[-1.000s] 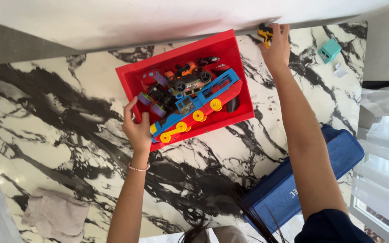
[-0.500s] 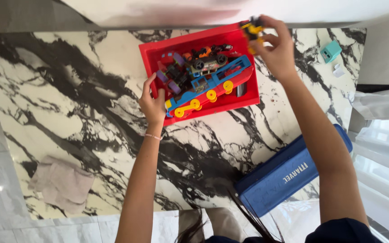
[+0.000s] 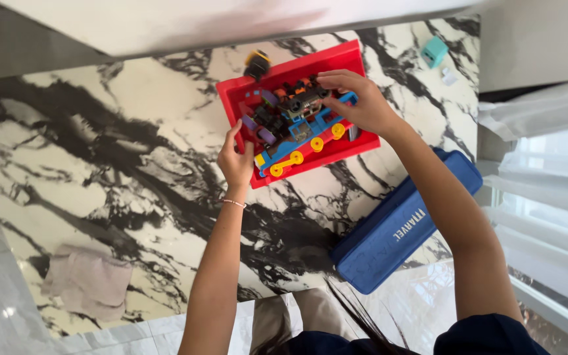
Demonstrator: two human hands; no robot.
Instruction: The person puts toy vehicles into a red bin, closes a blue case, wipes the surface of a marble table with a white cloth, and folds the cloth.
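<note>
A blue zipped case (image 3: pixel 402 227) is lying on the marble floor near the person's right forearm, long and rounded at the corners, bearing a white printed label along its side. A small teal box (image 3: pixel 434 51) is sitting at the floor's far right, just beside a tiny pale wrapper (image 3: pixel 449 77). No signs or screens are showing

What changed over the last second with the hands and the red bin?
The right hand, which held a small yellow-and-black toy beyond the far edge of the red bin, has come into the bin and now rests on the toys. A yellow-and-black toy now sits at the bin's far left corner, clear of that hand; whether it is the same one I cannot tell. The left hand stays on the bin's near-left edge. The blue case is unmoved.
</note>
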